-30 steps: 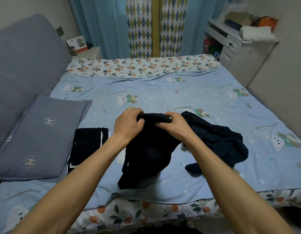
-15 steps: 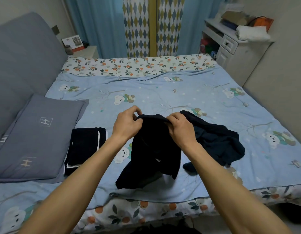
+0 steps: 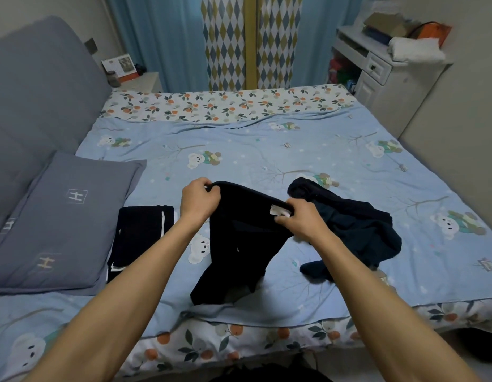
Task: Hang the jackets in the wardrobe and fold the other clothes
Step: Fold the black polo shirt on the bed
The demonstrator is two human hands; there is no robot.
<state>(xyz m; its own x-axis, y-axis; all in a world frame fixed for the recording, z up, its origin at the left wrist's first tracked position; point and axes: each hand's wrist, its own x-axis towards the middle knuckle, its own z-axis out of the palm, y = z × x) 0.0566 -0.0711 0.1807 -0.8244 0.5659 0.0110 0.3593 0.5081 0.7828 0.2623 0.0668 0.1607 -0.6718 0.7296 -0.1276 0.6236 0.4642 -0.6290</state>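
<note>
Bed (image 3: pixel 266 150): limp dark garment (image 3: pixel 239 244), pinched.

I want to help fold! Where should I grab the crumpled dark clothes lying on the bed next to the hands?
Probably the loose dark end of the crumpled pile, reaching in from the near bed edge. It sticks out flat towards you, clear of the bunched middle, so fingers can pinch it easily.

The far half of the bed (image 3: pixel 266 144) lies open, bare quilt up to the floral border. Nearer, a pillow (image 3: pixel 62 216) and folded clothes (image 3: pixel 142 232) block the left, a crumpled garment (image 3: pixel 355 230) the right, and held trousers (image 3: pixel 239 238) hang between them over the near edge.
</note>
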